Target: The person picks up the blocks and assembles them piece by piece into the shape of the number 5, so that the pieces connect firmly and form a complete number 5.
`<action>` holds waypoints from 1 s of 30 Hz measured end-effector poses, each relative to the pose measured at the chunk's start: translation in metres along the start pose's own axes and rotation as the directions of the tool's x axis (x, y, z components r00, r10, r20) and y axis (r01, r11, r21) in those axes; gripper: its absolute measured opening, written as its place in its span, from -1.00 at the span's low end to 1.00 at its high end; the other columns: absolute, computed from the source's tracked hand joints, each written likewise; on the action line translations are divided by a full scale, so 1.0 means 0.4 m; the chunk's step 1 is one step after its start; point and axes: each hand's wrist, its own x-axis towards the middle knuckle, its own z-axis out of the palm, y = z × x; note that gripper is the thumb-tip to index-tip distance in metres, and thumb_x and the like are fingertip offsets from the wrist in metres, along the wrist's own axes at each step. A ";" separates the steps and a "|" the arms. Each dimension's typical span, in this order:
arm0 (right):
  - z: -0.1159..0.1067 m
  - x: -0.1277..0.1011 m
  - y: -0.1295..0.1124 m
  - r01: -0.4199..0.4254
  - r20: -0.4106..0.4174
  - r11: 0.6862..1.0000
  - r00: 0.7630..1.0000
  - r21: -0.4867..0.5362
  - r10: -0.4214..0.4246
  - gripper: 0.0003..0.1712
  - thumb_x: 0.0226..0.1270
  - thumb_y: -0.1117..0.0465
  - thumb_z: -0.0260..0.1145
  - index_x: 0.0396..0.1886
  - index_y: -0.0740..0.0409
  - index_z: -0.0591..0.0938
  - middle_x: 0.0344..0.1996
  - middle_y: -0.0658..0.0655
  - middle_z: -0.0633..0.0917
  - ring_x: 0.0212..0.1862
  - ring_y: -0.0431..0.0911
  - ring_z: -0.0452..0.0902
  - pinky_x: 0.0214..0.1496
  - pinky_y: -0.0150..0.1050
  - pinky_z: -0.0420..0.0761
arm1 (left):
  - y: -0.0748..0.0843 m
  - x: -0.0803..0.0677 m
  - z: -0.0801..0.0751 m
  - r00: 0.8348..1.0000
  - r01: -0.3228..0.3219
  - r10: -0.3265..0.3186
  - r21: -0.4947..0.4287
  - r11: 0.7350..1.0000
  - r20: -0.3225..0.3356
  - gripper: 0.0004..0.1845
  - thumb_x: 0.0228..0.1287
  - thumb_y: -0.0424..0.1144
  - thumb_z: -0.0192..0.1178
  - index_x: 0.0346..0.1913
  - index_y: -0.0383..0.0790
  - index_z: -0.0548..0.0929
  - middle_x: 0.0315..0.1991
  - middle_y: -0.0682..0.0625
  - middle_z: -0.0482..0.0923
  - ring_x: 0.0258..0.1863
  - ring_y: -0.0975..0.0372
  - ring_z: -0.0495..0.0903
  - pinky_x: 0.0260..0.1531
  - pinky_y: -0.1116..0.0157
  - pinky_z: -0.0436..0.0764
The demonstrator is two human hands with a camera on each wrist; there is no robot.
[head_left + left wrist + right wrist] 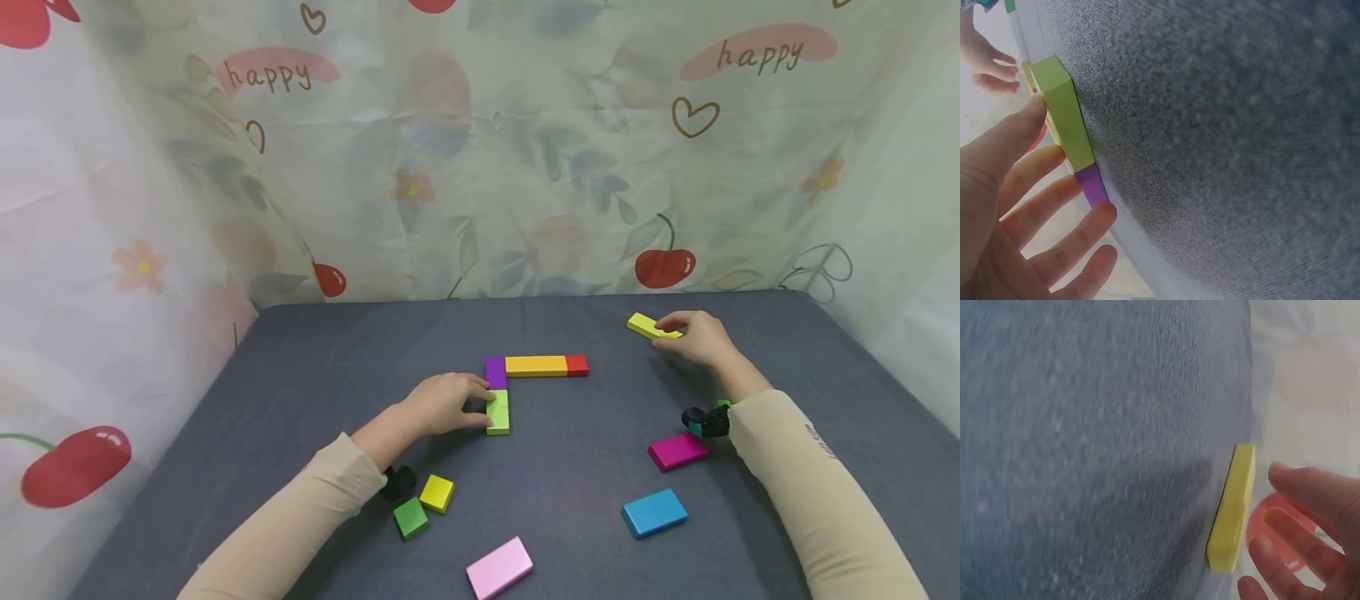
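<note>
Head view, nearest first: pink block at the near edge of view, on the dark grey surface. Green cube and yellow cube just beside each other, near the left sleeve. Across to the right, blue block, then magenta block near the right wristband. Farther out, left grip with thumb and fingers spread, tips against the left side of the lime block, not pinching. Lime block end to end with purple block, orange block off purple's right side, red block at orange's right end. Farther again, toward the back right of the surface: yellow bar, under the right grip. Thumb and fingers parted beside it in the right wrist view, no clear contact; cannot tell whether lying flat. Probably light, stiff, hard to break; smooth faces, perhaps slightly slippery. Best taken by the two long sides near mid-length, thumb opposite forefinger, with modest pressure. Behind everything, cherry-printed cloth.
</note>
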 end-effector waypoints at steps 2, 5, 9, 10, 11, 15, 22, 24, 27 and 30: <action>-0.005 -0.002 0.010 -0.027 -0.002 1.000 1.000 0.005 0.027 -0.52 0.23 0.14 0.27 0.07 0.35 0.52 0.07 0.44 0.52 0.09 0.27 0.36 0.10 0.17 0.41 | 0.000 0.000 0.000 1.000 -0.001 0.001 -0.001 1.000 -0.002 -0.52 0.17 0.03 0.25 0.12 -0.09 0.60 0.17 -0.01 0.54 0.21 0.13 0.48 0.20 0.12 0.47; -0.009 -0.004 0.021 -0.063 -0.016 0.998 0.998 0.009 0.063 -0.51 0.25 0.15 0.25 0.08 0.37 0.51 0.09 0.45 0.49 0.09 0.28 0.35 0.07 0.17 0.42 | 0.000 0.000 0.000 1.000 -0.002 0.002 -0.002 1.000 -0.005 -0.52 0.17 0.03 0.25 0.12 -0.09 0.60 0.17 -0.02 0.54 0.21 0.13 0.48 0.20 0.11 0.47; -0.008 -0.005 0.031 -0.091 -0.041 0.996 0.995 0.004 0.091 -0.51 0.25 0.16 0.25 0.09 0.40 0.50 0.09 0.47 0.48 0.09 0.28 0.35 0.05 0.16 0.43 | -0.001 0.000 0.001 1.000 0.000 0.000 -0.002 1.000 -0.001 -0.52 0.18 0.03 0.24 0.13 -0.08 0.60 0.17 -0.01 0.53 0.22 0.13 0.47 0.21 0.11 0.46; -0.007 -0.004 0.034 -0.096 -0.043 0.995 0.994 0.004 0.096 -0.51 0.26 0.16 0.25 0.09 0.40 0.49 0.10 0.47 0.48 0.10 0.29 0.35 0.06 0.16 0.43 | -0.001 0.000 0.001 1.000 0.001 -0.001 -0.002 1.000 0.001 -0.52 0.18 0.04 0.24 0.13 -0.08 0.59 0.17 -0.01 0.53 0.22 0.13 0.47 0.21 0.11 0.46; -0.005 -0.004 0.035 -0.101 -0.043 0.995 0.994 0.005 0.101 -0.51 0.26 0.17 0.25 0.10 0.40 0.49 0.10 0.47 0.48 0.10 0.29 0.34 0.08 0.17 0.42 | -0.001 0.000 0.001 1.000 0.001 -0.001 -0.002 1.000 0.001 -0.52 0.18 0.04 0.24 0.13 -0.08 0.59 0.17 -0.01 0.53 0.22 0.13 0.47 0.21 0.11 0.46; 0.000 -0.004 0.040 -0.118 -0.028 0.993 0.993 0.000 0.118 -0.51 0.25 0.20 0.24 0.12 0.39 0.48 0.13 0.48 0.46 0.14 0.31 0.32 0.12 0.19 0.39 | -0.001 0.000 0.001 1.000 0.003 -0.003 -0.004 1.000 0.003 -0.52 0.18 0.04 0.24 0.13 -0.08 0.59 0.18 -0.01 0.53 0.22 0.13 0.47 0.21 0.11 0.46; 0.006 -0.004 0.044 -0.148 -0.004 0.989 0.989 -0.014 0.148 -0.54 0.22 0.22 0.27 0.08 0.36 0.51 0.13 0.51 0.45 0.14 0.33 0.32 0.14 0.20 0.38 | -0.001 -0.001 0.003 1.000 0.003 -0.003 -0.004 1.000 0.005 -0.52 0.18 0.04 0.24 0.13 -0.08 0.59 0.18 -0.01 0.53 0.23 0.13 0.46 0.22 0.12 0.46; 0.007 -0.003 0.045 -0.151 -0.004 0.988 0.989 -0.015 0.151 -0.56 0.22 0.23 0.27 0.06 0.36 0.52 0.12 0.52 0.45 0.13 0.34 0.33 0.13 0.19 0.39 | -0.001 -0.001 0.003 1.000 0.003 -0.003 -0.002 1.000 0.004 -0.52 0.18 0.04 0.24 0.13 -0.08 0.59 0.18 -0.01 0.53 0.23 0.13 0.46 0.22 0.12 0.45; 0.009 0.001 0.046 -0.162 -0.011 0.987 0.987 -0.016 0.161 -0.58 0.21 0.24 0.27 0.05 0.36 0.54 0.11 0.52 0.46 0.12 0.34 0.33 0.13 0.19 0.39 | -0.002 -0.001 0.003 1.000 0.004 -0.004 0.000 1.000 0.002 -0.52 0.18 0.04 0.24 0.13 -0.07 0.59 0.18 0.00 0.52 0.23 0.13 0.46 0.22 0.12 0.45; 0.011 0.003 0.045 -0.174 -0.015 0.985 0.985 -0.015 0.174 -0.59 0.21 0.26 0.27 0.05 0.35 0.54 0.11 0.52 0.45 0.13 0.34 0.32 0.14 0.21 0.37 | -0.002 -0.001 0.003 1.000 0.005 -0.005 -0.003 1.000 0.000 -0.52 0.18 0.04 0.24 0.14 -0.07 0.59 0.18 0.00 0.52 0.23 0.13 0.46 0.23 0.11 0.45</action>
